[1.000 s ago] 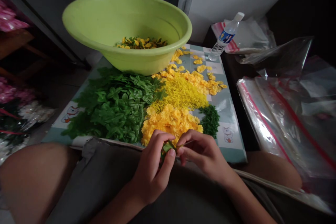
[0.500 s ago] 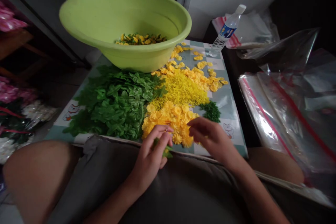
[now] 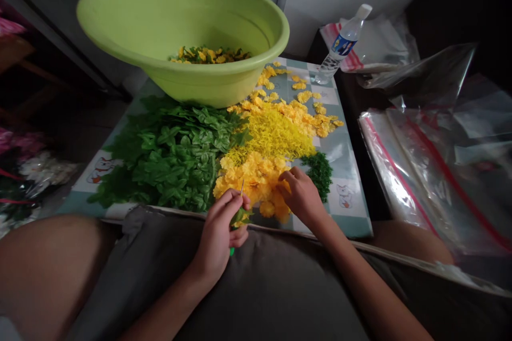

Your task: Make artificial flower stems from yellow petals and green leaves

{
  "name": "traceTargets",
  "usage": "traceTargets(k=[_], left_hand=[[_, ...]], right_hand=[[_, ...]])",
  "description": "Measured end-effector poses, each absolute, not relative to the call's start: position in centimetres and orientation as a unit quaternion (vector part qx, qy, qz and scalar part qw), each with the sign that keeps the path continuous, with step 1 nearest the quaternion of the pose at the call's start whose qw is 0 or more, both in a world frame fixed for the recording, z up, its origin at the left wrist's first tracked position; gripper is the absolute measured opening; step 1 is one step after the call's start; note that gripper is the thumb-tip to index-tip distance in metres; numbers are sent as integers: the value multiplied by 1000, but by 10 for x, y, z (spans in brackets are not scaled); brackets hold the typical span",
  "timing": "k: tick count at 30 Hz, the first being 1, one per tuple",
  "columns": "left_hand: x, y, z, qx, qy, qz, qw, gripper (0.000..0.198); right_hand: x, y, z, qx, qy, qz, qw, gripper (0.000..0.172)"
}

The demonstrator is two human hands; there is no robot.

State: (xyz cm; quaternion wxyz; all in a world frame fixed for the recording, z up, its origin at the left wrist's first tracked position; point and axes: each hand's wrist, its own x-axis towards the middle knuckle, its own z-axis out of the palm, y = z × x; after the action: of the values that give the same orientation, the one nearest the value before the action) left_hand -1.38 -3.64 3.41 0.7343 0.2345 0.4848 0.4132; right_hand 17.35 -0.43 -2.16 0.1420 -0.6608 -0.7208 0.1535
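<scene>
My left hand (image 3: 221,229) is closed on a small green leaf piece with a thin stem (image 3: 240,217), held over my lap at the table's near edge. My right hand (image 3: 301,195) rests on the near pile of orange-yellow fabric flowers (image 3: 252,177), its fingers curled into the petals; whether it holds one I cannot make out. A heap of green artificial leaves (image 3: 172,152) lies to the left of the flowers. Fine yellow stamen pieces (image 3: 276,136) are piled behind them. A small dark green clump (image 3: 320,170) sits just right of my right hand.
A big lime-green basin (image 3: 184,21) with assembled yellow and green pieces stands at the back of the checked table (image 3: 344,213). A water bottle (image 3: 340,45) stands at the back right. Clear plastic bags (image 3: 432,170) lie to the right. Pink flowers are at the far left.
My two hands were together working the green piece. My right hand has left it and reached forward onto the yellow flower pile. My left hand kept the piece and dropped slightly.
</scene>
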Motion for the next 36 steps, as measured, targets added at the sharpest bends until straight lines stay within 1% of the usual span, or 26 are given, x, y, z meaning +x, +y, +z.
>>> traceTargets(k=[5, 8, 10, 11, 14, 17, 21, 24, 26, 28, 31, 33, 36], left_hand=[[-14, -37, 30, 265, 491, 401, 726, 17], [-14, -39, 28, 272, 497, 391, 725, 18], [-15, -39, 27, 278, 502, 386, 722, 17], [-15, -39, 27, 282, 504, 384, 720, 17], [-15, -38, 27, 296, 512, 374, 714, 18], [-14, -39, 28, 312, 522, 355, 710, 20], [-13, -41, 30, 334, 536, 325, 704, 21], [-13, -42, 31, 358, 541, 307, 696, 22], [-12, -42, 32, 363, 539, 307, 695, 22], [-12, -41, 33, 360, 540, 307, 696, 22], [-12, -41, 33, 359, 544, 306, 694, 22], [-11, -41, 32, 357, 544, 305, 696, 22], [-12, -40, 29, 333, 540, 326, 701, 21]], right_hand=[[177, -1, -24, -657, -714, 169, 175, 12], [176, -2, -26, -646, -714, 194, 187, 16], [175, -2, -26, -644, -707, 212, 200, 15], [175, -1, -25, -646, -699, 222, 210, 13], [176, 1, -18, -652, -663, 259, 261, 19], [174, 0, -9, -640, -618, 334, 312, 26], [166, -7, 4, -584, -563, 472, 345, 35], [162, -11, 9, -522, -466, 601, 387, 39], [161, -12, 10, -503, -404, 651, 399, 45], [160, -12, 10, -501, -375, 667, 403, 45], [157, -12, 9, -487, -371, 674, 414, 35], [155, -12, 5, -506, -420, 640, 397, 29], [155, -10, -5, -560, -491, 561, 362, 26]])
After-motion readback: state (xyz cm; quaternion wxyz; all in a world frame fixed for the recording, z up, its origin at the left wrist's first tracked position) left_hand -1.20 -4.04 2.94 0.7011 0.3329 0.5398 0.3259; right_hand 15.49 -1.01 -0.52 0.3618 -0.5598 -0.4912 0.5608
